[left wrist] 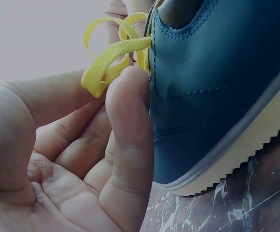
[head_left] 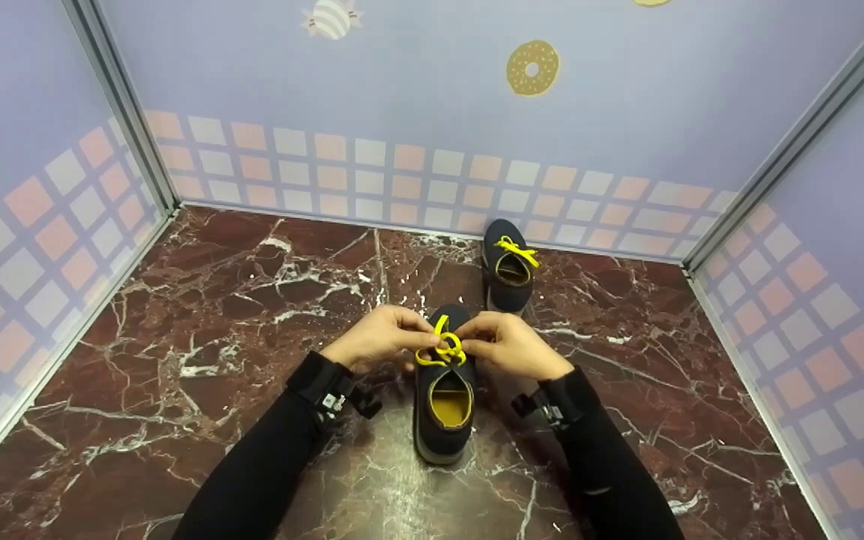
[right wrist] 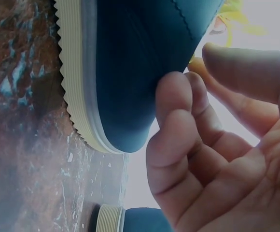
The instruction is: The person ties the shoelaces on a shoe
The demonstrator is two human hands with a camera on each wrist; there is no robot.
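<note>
A dark navy shoe (head_left: 441, 441) stands upright on the floor between the hands, its toe pointing away and its yellow lining showing. Loops of yellow shoelace (left wrist: 112, 52) rise over its tongue. The left hand (head_left: 379, 339) pinches one lace loop between thumb and index finger, at the shoe's left side, as the left wrist view shows. From the right side, the right hand (head_left: 520, 349) has thumb and index fingertips at the lace. Its other fingers are curled beside the shoe's toe in the right wrist view, and its grip on the lace is largely hidden there.
A second navy shoe (head_left: 508, 298) with a tied yellow bow stands beyond, to the right, its toe close to the back wall (head_left: 417, 90). Patterned side walls flank the dark red marbled floor (head_left: 252, 315). Small white specks lie near the shoes.
</note>
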